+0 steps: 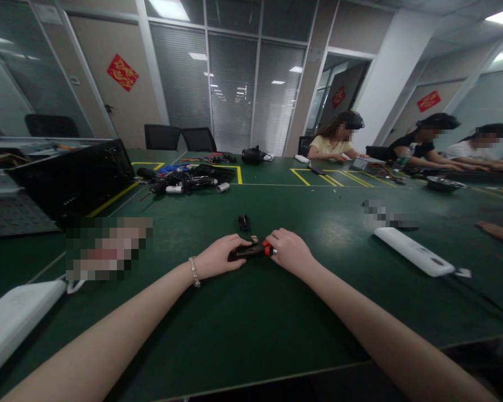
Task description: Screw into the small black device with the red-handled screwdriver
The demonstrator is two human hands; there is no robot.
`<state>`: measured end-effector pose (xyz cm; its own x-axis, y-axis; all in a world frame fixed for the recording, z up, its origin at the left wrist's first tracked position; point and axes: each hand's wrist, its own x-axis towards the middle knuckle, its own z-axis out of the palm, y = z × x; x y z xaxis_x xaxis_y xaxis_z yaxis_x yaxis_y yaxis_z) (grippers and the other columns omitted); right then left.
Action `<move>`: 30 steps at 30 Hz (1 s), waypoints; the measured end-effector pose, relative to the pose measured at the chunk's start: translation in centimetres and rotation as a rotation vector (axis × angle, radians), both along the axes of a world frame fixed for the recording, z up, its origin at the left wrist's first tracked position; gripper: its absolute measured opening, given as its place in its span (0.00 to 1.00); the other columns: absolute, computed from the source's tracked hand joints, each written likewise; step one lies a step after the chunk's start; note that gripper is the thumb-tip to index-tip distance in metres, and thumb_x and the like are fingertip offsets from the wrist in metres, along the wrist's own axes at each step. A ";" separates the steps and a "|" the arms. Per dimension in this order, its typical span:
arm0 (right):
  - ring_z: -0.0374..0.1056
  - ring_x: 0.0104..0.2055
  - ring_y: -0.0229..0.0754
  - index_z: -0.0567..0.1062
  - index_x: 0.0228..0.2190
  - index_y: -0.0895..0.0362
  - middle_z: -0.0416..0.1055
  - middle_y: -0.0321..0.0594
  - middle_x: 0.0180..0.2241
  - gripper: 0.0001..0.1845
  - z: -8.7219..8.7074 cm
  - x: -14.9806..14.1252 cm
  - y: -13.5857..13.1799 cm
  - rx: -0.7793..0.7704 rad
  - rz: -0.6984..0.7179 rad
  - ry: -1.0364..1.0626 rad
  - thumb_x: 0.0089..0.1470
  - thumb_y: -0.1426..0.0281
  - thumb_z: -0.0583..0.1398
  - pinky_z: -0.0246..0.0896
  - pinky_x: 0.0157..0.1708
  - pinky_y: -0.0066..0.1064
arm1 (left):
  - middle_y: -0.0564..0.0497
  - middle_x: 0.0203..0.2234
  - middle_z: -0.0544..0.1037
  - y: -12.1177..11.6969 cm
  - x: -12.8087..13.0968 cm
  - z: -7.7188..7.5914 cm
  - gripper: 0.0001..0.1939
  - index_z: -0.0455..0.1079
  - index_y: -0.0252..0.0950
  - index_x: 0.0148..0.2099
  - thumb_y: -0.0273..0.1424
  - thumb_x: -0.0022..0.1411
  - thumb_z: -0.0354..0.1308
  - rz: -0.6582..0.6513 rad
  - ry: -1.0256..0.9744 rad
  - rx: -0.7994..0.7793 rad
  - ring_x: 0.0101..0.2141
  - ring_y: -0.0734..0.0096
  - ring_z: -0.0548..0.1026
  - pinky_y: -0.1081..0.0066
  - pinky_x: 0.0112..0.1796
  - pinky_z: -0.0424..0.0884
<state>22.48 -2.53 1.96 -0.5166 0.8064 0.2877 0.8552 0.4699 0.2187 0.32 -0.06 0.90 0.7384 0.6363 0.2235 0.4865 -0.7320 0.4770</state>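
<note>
My left hand (218, 255), with a bracelet at the wrist, closes its thumb and fingers around the left end of a dark, elongated object (249, 252) low over the green table. At the other end, my right hand (291, 249) is closed on a red-and-black handled tool (268, 248); its fingers hide most of it, so its kind is unclear. The two things meet between my hands, and I cannot tell whether they are joined. A small light-coloured piece (254, 239) shows just above them. Just beyond lies a small black bundle (243, 223).
A black computer case (88, 178) stands at the left. Further back lies a pile of tools with a drill (161, 184). White power banks or similar white devices (414, 251) lie at both sides, one trailing a cable. Several people (337, 137) sit at the far right.
</note>
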 end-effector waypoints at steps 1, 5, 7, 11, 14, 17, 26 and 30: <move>0.62 0.36 0.41 0.72 0.35 0.60 0.69 0.44 0.36 0.11 0.0 0.0 0.0 0.004 0.005 0.008 0.46 0.71 0.58 0.58 0.36 0.30 | 0.49 0.40 0.68 0.0 0.0 0.0 0.20 0.61 0.40 0.51 0.31 0.55 0.56 0.004 0.001 0.000 0.39 0.66 0.67 0.66 0.40 0.64; 0.62 0.35 0.41 0.72 0.34 0.60 0.69 0.43 0.36 0.11 -0.1 0.0 0.1 0.015 0.016 0.013 0.45 0.71 0.58 0.58 0.36 0.30 | 0.49 0.40 0.68 0.0 0.0 0.0 0.20 0.61 0.40 0.51 0.30 0.55 0.56 0.008 0.001 0.002 0.39 0.66 0.67 0.66 0.40 0.64; 0.62 0.35 0.41 0.72 0.34 0.60 0.69 0.43 0.33 0.11 -0.2 0.0 0.1 0.012 0.010 0.000 0.46 0.71 0.57 0.58 0.35 0.31 | 0.49 0.40 0.68 0.0 0.0 0.0 0.20 0.61 0.40 0.51 0.30 0.55 0.56 0.006 -0.004 -0.002 0.39 0.66 0.67 0.66 0.40 0.64; 0.62 0.35 0.41 0.72 0.34 0.60 0.70 0.43 0.33 0.10 -0.1 -0.1 0.1 0.003 -0.001 0.002 0.47 0.70 0.57 0.57 0.35 0.30 | 0.49 0.41 0.68 -0.1 0.0 0.0 0.21 0.60 0.40 0.51 0.30 0.55 0.56 0.003 -0.008 -0.009 0.39 0.66 0.67 0.66 0.40 0.64; 0.62 0.35 0.42 0.72 0.34 0.60 0.70 0.43 0.33 0.11 0.0 -0.1 0.0 0.001 -0.004 -0.002 0.47 0.70 0.57 0.57 0.35 0.31 | 0.49 0.40 0.68 -0.1 0.0 0.0 0.20 0.61 0.40 0.51 0.30 0.55 0.56 0.009 -0.005 -0.014 0.38 0.66 0.68 0.66 0.39 0.65; 0.62 0.35 0.42 0.72 0.34 0.60 0.70 0.43 0.33 0.11 0.1 -0.1 0.0 0.000 -0.004 -0.017 0.46 0.70 0.57 0.57 0.35 0.31 | 0.49 0.40 0.68 -0.1 0.0 0.0 0.20 0.61 0.40 0.51 0.30 0.55 0.56 0.012 -0.004 -0.012 0.38 0.66 0.68 0.66 0.40 0.65; 0.62 0.35 0.40 0.72 0.34 0.60 0.68 0.44 0.34 0.10 0.1 -0.1 0.0 -0.009 0.002 -0.014 0.46 0.71 0.57 0.55 0.35 0.29 | 0.49 0.41 0.68 -0.1 0.1 -0.1 0.20 0.61 0.40 0.51 0.30 0.55 0.56 0.002 -0.017 0.002 0.39 0.66 0.68 0.66 0.41 0.64; 0.62 0.34 0.39 0.72 0.33 0.60 0.66 0.44 0.36 0.10 0.0 -0.1 0.0 0.014 0.011 0.004 0.46 0.71 0.57 0.56 0.34 0.28 | 0.49 0.41 0.68 -0.1 0.0 0.1 0.20 0.61 0.40 0.51 0.30 0.55 0.56 0.002 -0.008 -0.001 0.39 0.66 0.68 0.66 0.40 0.64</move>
